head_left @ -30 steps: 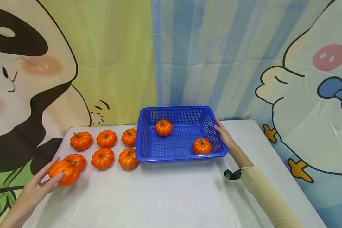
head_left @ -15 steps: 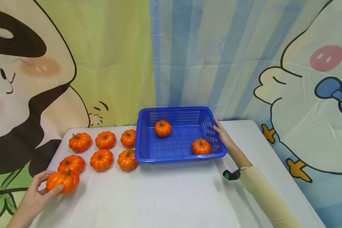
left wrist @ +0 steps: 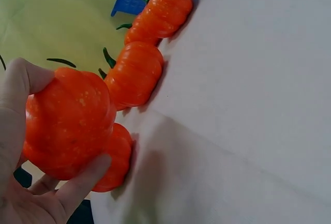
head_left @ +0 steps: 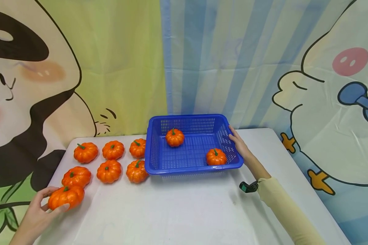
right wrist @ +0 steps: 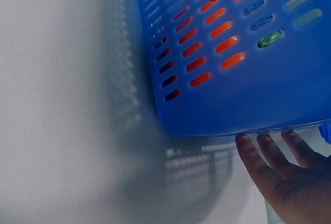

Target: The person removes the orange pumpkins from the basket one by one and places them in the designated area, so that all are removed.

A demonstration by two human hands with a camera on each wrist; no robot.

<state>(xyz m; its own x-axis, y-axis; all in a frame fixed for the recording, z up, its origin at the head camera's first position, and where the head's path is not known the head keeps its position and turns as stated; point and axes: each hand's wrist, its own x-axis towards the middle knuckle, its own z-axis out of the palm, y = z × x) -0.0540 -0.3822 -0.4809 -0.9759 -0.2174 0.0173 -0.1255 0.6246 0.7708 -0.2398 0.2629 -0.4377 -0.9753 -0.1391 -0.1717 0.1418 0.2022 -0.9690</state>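
Observation:
In the head view, my left hand (head_left: pixel 36 212) holds a small orange toy pumpkin (head_left: pixel 66 198), thumb on its near side and fingers behind. The left wrist view shows the same pumpkin (left wrist: pixel 70 125) from close up, gripped at its sides above the white cloth. Directly behind it lies another pumpkin (head_left: pixel 76 176). At the right end of the blue plastic basket (head_left: pixel 184 170), my right hand (head_left: pixel 241 145) touches the rim. Its nearly straight fingers (right wrist: pixel 269 169) meet the basket edge in the right wrist view. Inside the basket sit two pumpkins, one back left (head_left: pixel 174 137), one front right (head_left: pixel 216 157).
Left of the basket, several more pumpkins stand in two rows, among them one pumpkin (head_left: pixel 109 171) in the front row and another (head_left: pixel 86 152) at the back corner. A white table (head_left: pixel 171 211) carries everything. Printed curtains (head_left: pixel 196 58) hang right behind it.
The left hand has brought its pumpkin slightly toward the table's near left side, uncovering more of the pumpkin behind. Basket and right hand stay in place; the head view shifts a little.

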